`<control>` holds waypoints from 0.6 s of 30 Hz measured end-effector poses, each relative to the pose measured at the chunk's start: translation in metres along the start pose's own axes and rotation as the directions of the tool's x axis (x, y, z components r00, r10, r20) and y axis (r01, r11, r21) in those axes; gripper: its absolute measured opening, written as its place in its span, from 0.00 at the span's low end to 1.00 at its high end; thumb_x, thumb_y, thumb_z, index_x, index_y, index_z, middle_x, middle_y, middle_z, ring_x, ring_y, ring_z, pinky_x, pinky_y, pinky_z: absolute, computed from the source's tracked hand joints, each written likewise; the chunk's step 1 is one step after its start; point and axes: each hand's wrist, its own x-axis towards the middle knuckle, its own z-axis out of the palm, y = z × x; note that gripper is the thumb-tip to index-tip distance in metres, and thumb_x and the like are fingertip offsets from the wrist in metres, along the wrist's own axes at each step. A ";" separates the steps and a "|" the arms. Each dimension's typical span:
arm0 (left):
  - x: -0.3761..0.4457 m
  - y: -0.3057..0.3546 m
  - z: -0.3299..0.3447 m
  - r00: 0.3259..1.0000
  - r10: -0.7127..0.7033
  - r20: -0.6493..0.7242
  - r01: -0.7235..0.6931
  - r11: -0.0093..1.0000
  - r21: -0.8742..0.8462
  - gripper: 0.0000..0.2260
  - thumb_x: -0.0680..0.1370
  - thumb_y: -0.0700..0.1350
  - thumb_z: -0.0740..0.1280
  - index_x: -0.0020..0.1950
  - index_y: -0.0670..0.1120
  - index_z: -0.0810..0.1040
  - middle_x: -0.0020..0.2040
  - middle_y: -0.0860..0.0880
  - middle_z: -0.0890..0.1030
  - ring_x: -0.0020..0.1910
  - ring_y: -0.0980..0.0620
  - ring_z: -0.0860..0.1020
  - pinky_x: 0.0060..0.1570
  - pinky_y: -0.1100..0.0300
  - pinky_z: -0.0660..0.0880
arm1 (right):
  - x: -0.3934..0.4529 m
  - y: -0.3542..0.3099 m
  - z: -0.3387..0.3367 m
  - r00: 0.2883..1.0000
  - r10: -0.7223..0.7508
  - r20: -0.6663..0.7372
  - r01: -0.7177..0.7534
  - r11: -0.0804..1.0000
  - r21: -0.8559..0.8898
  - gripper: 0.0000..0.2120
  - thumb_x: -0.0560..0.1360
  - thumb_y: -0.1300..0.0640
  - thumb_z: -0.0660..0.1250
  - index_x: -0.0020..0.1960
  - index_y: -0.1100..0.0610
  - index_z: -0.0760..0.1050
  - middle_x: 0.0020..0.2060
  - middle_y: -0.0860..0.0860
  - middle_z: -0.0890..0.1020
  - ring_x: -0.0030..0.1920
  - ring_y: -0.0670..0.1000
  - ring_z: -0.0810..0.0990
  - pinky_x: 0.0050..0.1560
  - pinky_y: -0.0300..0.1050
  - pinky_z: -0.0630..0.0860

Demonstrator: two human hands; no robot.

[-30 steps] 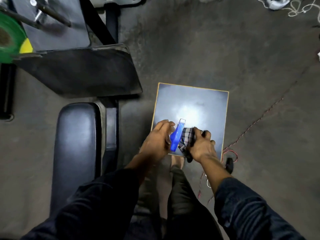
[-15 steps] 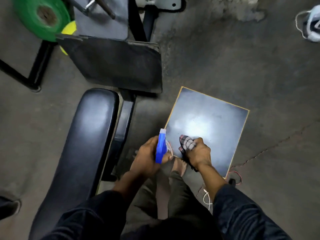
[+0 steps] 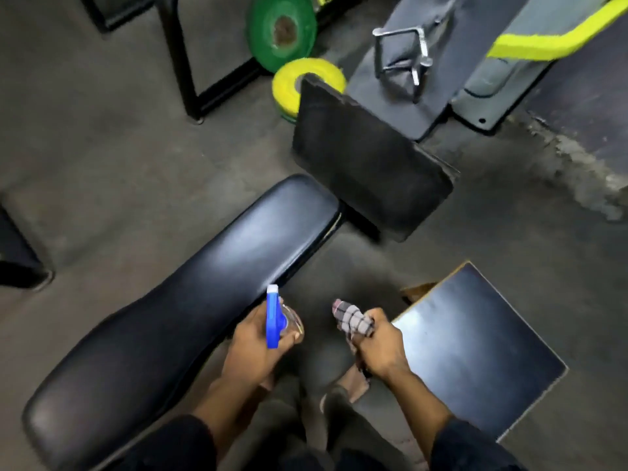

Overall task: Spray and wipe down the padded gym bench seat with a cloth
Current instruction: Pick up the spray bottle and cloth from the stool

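The long black padded bench seat (image 3: pixel 190 300) runs diagonally from lower left to upper middle. My left hand (image 3: pixel 253 348) grips a small clear spray bottle with a blue head (image 3: pixel 273 317), held just off the seat's right edge with the nozzle up. My right hand (image 3: pixel 380 345) is closed around a bunched checked cloth (image 3: pixel 351 319), which sticks out past my fingers. It hovers over the floor between the seat and a dark board.
A dark square board with a tan edge (image 3: pixel 475 351) lies on the floor at the right. A black angled pad (image 3: pixel 370 171) stands past the seat's far end. Green (image 3: pixel 282 28) and yellow (image 3: pixel 306 83) weight plates and a metal frame sit behind. My feet are below my hands.
Both hands lifted off the board and moved left toward the seat, carrying the bottle and cloth. The camera swung left and up, so the seat now lies across the middle.
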 end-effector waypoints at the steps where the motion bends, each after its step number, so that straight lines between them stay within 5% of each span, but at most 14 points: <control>1: 0.000 -0.010 -0.016 1.000 -0.003 -0.009 0.002 1.000 -0.021 0.09 0.74 0.39 0.78 0.51 0.46 0.83 0.48 0.46 0.86 0.50 0.39 0.85 0.57 0.46 0.81 | 0.002 -0.016 0.012 0.999 -0.024 0.037 0.027 0.997 -0.074 0.07 0.79 0.62 0.73 0.52 0.59 0.75 0.45 0.54 0.85 0.46 0.54 0.81 0.46 0.39 0.73; 4: -0.006 -0.040 -0.065 0.988 -0.074 -0.135 0.068 0.997 -0.046 0.07 0.74 0.36 0.76 0.46 0.39 0.79 0.46 0.41 0.84 0.47 0.33 0.83 0.53 0.36 0.79 | 0.011 -0.062 0.055 0.988 -0.093 0.121 0.118 0.967 -0.224 0.10 0.77 0.61 0.75 0.56 0.57 0.78 0.47 0.54 0.87 0.48 0.55 0.83 0.46 0.40 0.71; 10: -0.021 -0.083 -0.144 0.892 -0.236 -0.385 0.230 0.971 -0.062 0.10 0.69 0.46 0.76 0.46 0.57 0.80 0.46 0.56 0.84 0.45 0.53 0.84 0.51 0.48 0.81 | 0.029 -0.150 0.163 0.935 -0.187 0.300 0.294 0.884 -0.364 0.10 0.76 0.61 0.75 0.54 0.56 0.78 0.45 0.54 0.87 0.46 0.56 0.83 0.50 0.47 0.80; 13: -0.032 -0.105 -0.175 0.851 -0.233 -0.471 0.218 0.972 -0.086 0.11 0.70 0.50 0.74 0.47 0.63 0.79 0.48 0.69 0.84 0.48 0.67 0.82 0.52 0.68 0.78 | 0.042 -0.175 0.225 0.884 -0.210 0.417 0.384 0.835 -0.393 0.10 0.77 0.66 0.74 0.49 0.55 0.75 0.39 0.51 0.81 0.41 0.52 0.77 0.42 0.38 0.78; 16: -0.047 -0.129 -0.193 0.803 -0.234 -0.548 0.211 0.972 -0.106 0.10 0.73 0.46 0.77 0.50 0.57 0.80 0.50 0.74 0.81 0.50 0.73 0.80 0.52 0.77 0.73 | 0.058 -0.188 0.285 0.831 -0.225 0.509 0.459 0.795 -0.397 0.12 0.77 0.64 0.75 0.51 0.53 0.74 0.36 0.45 0.78 0.35 0.45 0.74 0.29 0.27 0.69; 18: -0.055 -0.147 -0.199 0.765 -0.261 -0.588 0.254 0.962 -0.097 0.12 0.73 0.48 0.78 0.54 0.54 0.81 0.53 0.71 0.80 0.54 0.72 0.80 0.58 0.71 0.75 | 0.068 -0.192 0.324 0.788 -0.196 0.584 0.496 0.764 -0.413 0.11 0.78 0.58 0.76 0.57 0.52 0.77 0.42 0.49 0.83 0.39 0.48 0.80 0.39 0.34 0.75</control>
